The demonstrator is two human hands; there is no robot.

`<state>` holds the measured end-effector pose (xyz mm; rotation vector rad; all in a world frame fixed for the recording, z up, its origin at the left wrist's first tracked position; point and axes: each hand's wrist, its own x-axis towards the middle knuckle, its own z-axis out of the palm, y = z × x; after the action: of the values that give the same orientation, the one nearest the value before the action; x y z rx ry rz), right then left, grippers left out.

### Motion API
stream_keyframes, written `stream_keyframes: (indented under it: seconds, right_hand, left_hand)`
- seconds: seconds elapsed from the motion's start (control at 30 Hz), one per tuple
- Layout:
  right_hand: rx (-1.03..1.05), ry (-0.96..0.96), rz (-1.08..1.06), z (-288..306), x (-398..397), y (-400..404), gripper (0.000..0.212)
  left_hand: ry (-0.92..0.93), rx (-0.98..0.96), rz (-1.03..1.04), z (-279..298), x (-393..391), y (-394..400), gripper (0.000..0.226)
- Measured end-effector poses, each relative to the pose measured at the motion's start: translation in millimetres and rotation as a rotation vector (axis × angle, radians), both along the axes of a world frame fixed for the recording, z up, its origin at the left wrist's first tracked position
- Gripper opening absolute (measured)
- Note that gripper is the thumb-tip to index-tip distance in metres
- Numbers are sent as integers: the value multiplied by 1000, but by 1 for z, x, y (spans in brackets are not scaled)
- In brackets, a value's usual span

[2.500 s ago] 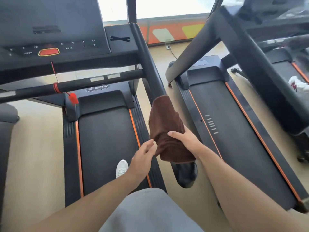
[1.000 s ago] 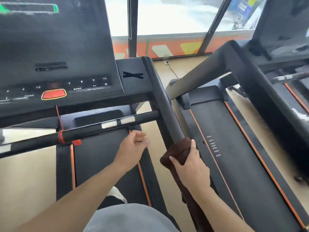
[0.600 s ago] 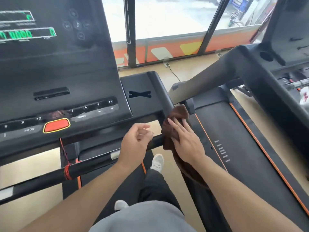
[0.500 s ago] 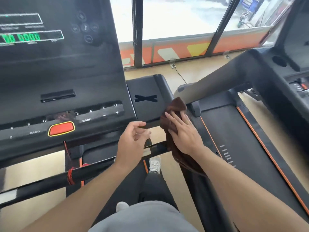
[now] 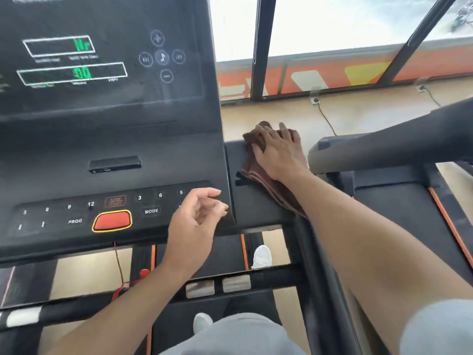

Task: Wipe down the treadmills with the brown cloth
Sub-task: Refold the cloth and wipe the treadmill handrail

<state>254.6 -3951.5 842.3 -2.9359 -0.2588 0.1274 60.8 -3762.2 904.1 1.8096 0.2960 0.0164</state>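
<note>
The brown cloth (image 5: pixel 258 172) lies on the black side tray (image 5: pixel 256 208) at the right of the treadmill console (image 5: pixel 110 149). My right hand (image 5: pixel 279 152) lies flat on the cloth with fingers spread, pressing it onto the tray's far edge. Part of the cloth trails back under my forearm. My left hand (image 5: pixel 197 219) hovers in front of the console's button row, fingers loosely curled, holding nothing. The console screen shows green digits, and a red stop button (image 5: pixel 112 221) sits at its lower middle.
A crossbar handrail (image 5: pixel 230 283) with silver grips runs below the console. A second treadmill (image 5: pixel 399 201) stands at the right, its grey handrail close to my right hand. Windows and a floor cable lie beyond. My white shoes show on the belt below.
My right hand slid the cloth up the right handrail and onto the console's side tray. My left hand rose from the crossbar to the button row. The view moved closer to the console.
</note>
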Motion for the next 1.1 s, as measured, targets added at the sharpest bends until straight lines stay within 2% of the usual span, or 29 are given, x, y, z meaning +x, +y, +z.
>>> stream_keyframes:
  seconds: [0.1,0.17,0.23,0.37,0.53,0.67,0.77,0.9,1.1]
  right_hand:
    - [-12,18,6,4,7,20,62]
    - [31,5,91,1,-5,34,61]
    - [87,-23,166,-2,-29,44,64]
    - [165,-20,180,-3,-90,43,67]
    - [48,-34,223,-4,-169,15,67]
    - [-90,-16,-34,-5,-213,1,72]
    - [-99,91,-301,-4,-243,-14,84]
    - [116,190,-562,6,-240,-33,85]
    - [376,229,-642,15,-180,-39,66]
  left_hand:
    - [12,-2,30,-2,-6,8,22]
    - [15,-7,41,-3,-11,13,21]
    - [14,-21,40,-5,-16,14,20]
    - [25,-6,-5,-10,-26,12,27]
    - [59,0,-104,-20,-42,-4,26]
    - [78,-14,-177,-27,-53,-13,22]
    - [92,-27,-208,-29,-55,-15,20]
    - [112,-9,-216,-29,-49,-18,20]
    - [123,-19,-220,-26,-34,-21,19]
